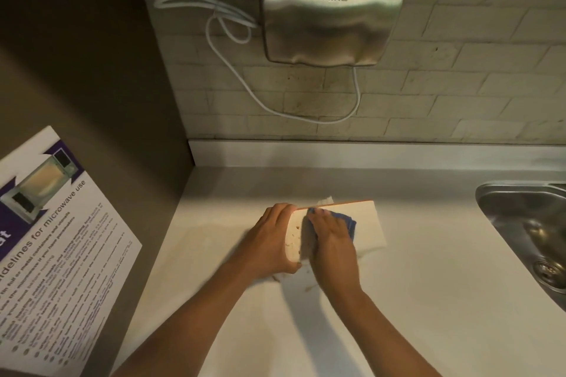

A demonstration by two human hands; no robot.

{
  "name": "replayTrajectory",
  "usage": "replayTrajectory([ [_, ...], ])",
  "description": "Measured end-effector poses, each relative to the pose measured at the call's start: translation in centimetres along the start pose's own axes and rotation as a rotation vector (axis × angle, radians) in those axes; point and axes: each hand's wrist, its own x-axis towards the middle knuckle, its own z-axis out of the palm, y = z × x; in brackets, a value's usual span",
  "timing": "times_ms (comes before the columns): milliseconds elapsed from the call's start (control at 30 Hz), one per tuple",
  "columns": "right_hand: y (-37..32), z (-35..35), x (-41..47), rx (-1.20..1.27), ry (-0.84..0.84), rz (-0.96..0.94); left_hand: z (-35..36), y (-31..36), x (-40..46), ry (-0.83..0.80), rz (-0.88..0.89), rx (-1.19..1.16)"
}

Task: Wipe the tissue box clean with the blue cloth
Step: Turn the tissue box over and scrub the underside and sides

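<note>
Right hand (332, 237) pressing blue cloth (349, 221), tissue box (366, 223)

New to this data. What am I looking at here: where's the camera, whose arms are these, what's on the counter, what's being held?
There is no robot: these are a person's two bare arms, filmed by one wide-angle camera worn on the head, looking forward and down.

On the pale countertop lies a white tissue box with brownish stains near its left end. The left hand grips that end to steady it. The right hand presses a blue cloth onto the top of the box; the cloth is mostly hidden under the hand.

Around it: a steel sink at the right, a metal hand dryer with a white cable on the tiled wall, and a poster on microwave use on the left side panel.
</note>
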Motion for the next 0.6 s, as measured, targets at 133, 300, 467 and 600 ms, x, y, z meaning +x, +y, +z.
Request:
replayTrajectory([
  [133, 0.4, -0.2, -2.9, -0.034, -0.085, -0.129, 0.3, -0.1, -0.2, -0.006, 0.009, 0.025],
  [300, 2.6, -1.8, -0.6, 0.011, -0.037, 0.099, 0.1, 0.1, -0.4, 0.013, 0.034, 0.017],
  [467, 2.8, -1.0, -0.9, -0.023, 0.009, 0.066, 0.2, 0.1, -0.9, 0.021, 0.042, 0.02],
  [600, 3.3, -1.3, -2.2, -0.068, -0.008, 0.068, 0.4, -0.2, -1.4, -0.039, -0.019, -0.064],
])
